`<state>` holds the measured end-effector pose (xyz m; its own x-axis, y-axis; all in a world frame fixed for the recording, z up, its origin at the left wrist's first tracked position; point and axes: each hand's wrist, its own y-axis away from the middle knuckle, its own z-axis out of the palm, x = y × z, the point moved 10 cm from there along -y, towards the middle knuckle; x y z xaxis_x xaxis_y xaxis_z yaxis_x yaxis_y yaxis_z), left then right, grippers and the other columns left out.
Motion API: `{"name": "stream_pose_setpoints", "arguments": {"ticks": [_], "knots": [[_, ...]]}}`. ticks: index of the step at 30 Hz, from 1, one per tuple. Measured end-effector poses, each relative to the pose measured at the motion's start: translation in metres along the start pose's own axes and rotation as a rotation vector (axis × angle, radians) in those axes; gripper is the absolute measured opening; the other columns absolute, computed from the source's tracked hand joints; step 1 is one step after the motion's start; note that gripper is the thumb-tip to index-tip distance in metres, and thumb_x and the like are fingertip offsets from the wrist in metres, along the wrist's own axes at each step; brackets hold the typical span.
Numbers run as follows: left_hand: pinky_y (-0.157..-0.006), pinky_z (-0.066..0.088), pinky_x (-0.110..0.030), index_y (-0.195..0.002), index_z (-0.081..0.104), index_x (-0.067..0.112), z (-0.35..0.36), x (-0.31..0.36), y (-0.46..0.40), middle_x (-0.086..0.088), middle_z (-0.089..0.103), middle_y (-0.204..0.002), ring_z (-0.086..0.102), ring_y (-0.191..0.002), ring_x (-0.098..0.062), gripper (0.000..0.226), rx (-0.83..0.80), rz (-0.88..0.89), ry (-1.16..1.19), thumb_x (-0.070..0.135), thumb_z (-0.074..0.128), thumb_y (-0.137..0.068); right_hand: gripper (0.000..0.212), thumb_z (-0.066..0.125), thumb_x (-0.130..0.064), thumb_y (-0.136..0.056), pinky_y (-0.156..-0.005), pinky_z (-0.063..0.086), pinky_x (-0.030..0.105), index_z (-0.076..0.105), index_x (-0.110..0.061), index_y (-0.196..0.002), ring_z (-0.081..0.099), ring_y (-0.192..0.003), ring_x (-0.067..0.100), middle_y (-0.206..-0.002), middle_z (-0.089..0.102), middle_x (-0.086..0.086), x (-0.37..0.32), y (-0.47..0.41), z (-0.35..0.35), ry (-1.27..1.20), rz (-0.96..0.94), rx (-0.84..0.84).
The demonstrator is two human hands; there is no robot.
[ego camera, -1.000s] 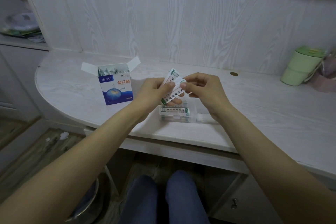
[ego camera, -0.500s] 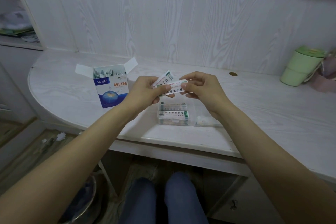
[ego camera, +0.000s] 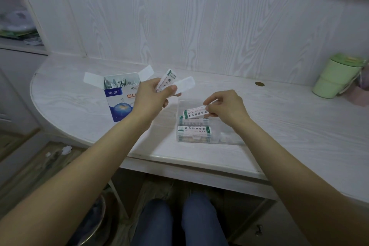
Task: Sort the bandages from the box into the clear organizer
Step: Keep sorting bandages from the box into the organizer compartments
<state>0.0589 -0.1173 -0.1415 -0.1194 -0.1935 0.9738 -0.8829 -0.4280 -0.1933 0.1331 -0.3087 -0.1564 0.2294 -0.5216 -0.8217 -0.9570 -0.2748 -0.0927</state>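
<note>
Over on the far left there's a shelf [ego camera: 22, 46] with some blurry stuff piled on it, can't make out what. Then the white wood-grain worktop [ego camera: 79, 106] starts, with the blue and white bandage box [ego camera: 117, 104] standing upright near its left end, both top flaps folded open and wrapped strips poking out of it.

Just right of the box is the left hand [ego camera: 151, 98], lifted off the worktop and partly covering the box front. Its thumb and fingers are pinched on a small fan of bandages [ego camera: 175, 84] — one shows printed text, another shows its plain white back.

Next comes the clear organizer [ego camera: 229, 140], sitting on the worktop near the front edge. The front-left compartment has a stack of bandages [ego camera: 193, 132] lying flat, printed side up. The right hand [ego camera: 225, 108] is above the back part of the organizer, fingertips pinching one end of a single bandage [ego camera: 196, 113] — it's held roughly level over another strip that's already in the back compartment. Can't tell if the held one is touching that strip or just above it.

Further right there's a small round brown thing [ego camera: 259, 84] flat on the worktop by the wall, and at the far right a pale green lidded cup [ego camera: 335, 76] with something pinkish [ego camera: 357, 94] beside it.
</note>
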Motion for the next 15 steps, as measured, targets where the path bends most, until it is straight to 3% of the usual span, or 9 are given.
{"name": "stream_pose_setpoints", "arguments": {"ticks": [2,6,9,13,15], "knots": [[-0.041,0.033,-0.013,-0.09,0.061,0.014,0.002,-0.001,0.0,-0.002,0.071,-0.078,0.037,-0.038,-0.002,0.003,-0.014,-0.006,0.006,0.011,0.059,-0.091,0.013,0.065,0.003,-0.081,-0.06,0.053,0.013,0.071,-0.008,-0.084,0.061,-0.056,0.008,-0.067,0.062,0.005,-0.003,-0.002,0.007,0.138,-0.033,-0.024],[-0.041,0.033,-0.013,-0.092,0.061,0.013,0.002,-0.001,0.0,-0.002,0.07,-0.079,0.038,-0.038,-0.002,0.003,-0.008,-0.001,0.022,0.012,0.059,-0.092,0.01,0.066,0.0,-0.082,-0.045,0.039,0.007,0.071,-0.007,-0.086,0.058,-0.062,0.012,-0.065,0.055,-0.003,-0.013,-0.003,0.018,0.291,-0.092,-0.075],[-0.041,0.034,-0.014,-0.088,0.061,0.017,0.002,0.001,0.0,-0.002,0.07,-0.08,0.039,-0.038,-0.002,0.007,-0.018,0.013,0.01,0.012,0.059,-0.092,0.009,0.067,-0.001,-0.082,-0.052,0.037,0.011,0.07,-0.008,-0.085,0.052,-0.064,0.006,-0.069,0.054,-0.007,-0.021,-0.001,0.028,0.407,-0.146,-0.132],[-0.042,0.035,-0.015,-0.087,0.06,0.02,0.004,0.005,0.001,-0.001,0.07,-0.08,0.042,-0.039,-0.002,0.008,-0.036,0.038,-0.023,0.014,0.059,-0.092,0.016,0.064,0.003,-0.078,-0.075,0.053,0.031,0.071,-0.011,-0.079,0.062,-0.08,0.017,-0.071,0.06,-0.003,-0.022,-0.003,0.035,0.508,-0.16,-0.168],[-0.043,0.035,-0.016,-0.087,0.06,0.021,0.005,0.006,0.002,0.0,0.07,-0.08,0.043,-0.039,-0.001,0.009,-0.049,0.041,-0.03,0.014,0.058,-0.092,0.014,0.066,0.001,-0.078,-0.078,0.055,0.037,0.072,-0.011,-0.078,0.064,-0.084,0.021,-0.075,0.065,0.0,-0.022,-0.004,0.035,0.542,-0.15,-0.174]]}}
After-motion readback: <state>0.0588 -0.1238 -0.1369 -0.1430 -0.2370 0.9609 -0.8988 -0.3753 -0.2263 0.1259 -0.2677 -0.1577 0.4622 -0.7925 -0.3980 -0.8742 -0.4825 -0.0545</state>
